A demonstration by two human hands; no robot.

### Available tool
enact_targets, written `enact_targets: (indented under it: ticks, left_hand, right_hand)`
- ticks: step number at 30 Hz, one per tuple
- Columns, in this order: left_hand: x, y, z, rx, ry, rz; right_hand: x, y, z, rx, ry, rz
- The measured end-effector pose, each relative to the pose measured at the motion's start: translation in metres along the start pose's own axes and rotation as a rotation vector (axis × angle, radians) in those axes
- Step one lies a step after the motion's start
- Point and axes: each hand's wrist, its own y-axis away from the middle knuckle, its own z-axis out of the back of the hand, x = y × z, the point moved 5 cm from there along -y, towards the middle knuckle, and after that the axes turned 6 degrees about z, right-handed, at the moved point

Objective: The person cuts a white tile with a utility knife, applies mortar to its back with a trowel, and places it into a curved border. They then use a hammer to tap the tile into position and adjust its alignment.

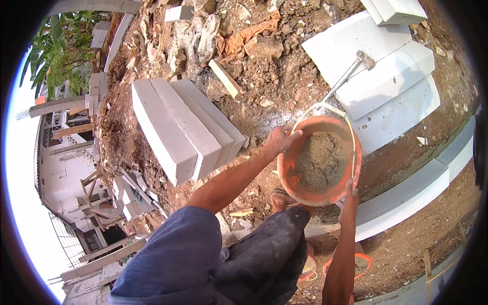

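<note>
An orange bucket [320,160] of grey wet mortar, with a pale cord handle, is held in front of me above the dirt. My left hand [284,137] is closed on the upper left of its rim. My right hand [348,198] grips the bucket at its lower right. Just beyond the bucket, a long-handled hammer [365,60] leans across a pile of large white blocks [386,81]. My sandaled foot [279,201] shows under the bucket's lower left edge.
More white blocks [175,132] are stacked on the left. A row of blocks [414,193] runs along the right. Rubble, wood offcuts [225,77] and torn bags cover the upper ground. More orange buckets [363,262] stand at lower right. A building with timbers [66,168] is far left.
</note>
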Motion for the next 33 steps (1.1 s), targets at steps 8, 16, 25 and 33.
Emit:
enact_targets:
  ticks: [8, 16, 25, 33]
  left_hand:
    - [0.005, 0.023, 0.246, -0.352, 0.254, -0.013]
    - [0.065, -0.089, 0.465, -0.89, 0.37, 0.022]
    - [0.095, -0.221, 0.42, -0.506, 0.389, -0.114]
    - [0.106, -0.223, 0.459, -0.418, 0.278, -0.062]
  right_hand:
    - [0.115, -0.01, -0.183, 0.314, 0.105, 0.167]
    - [0.253, -0.062, -0.436, 0.484, -0.086, 0.505]
    - [0.187, -0.162, -0.389, 0.043, 0.071, 0.48]
    - [0.167, -0.265, -0.209, -0.661, 0.598, 0.002]
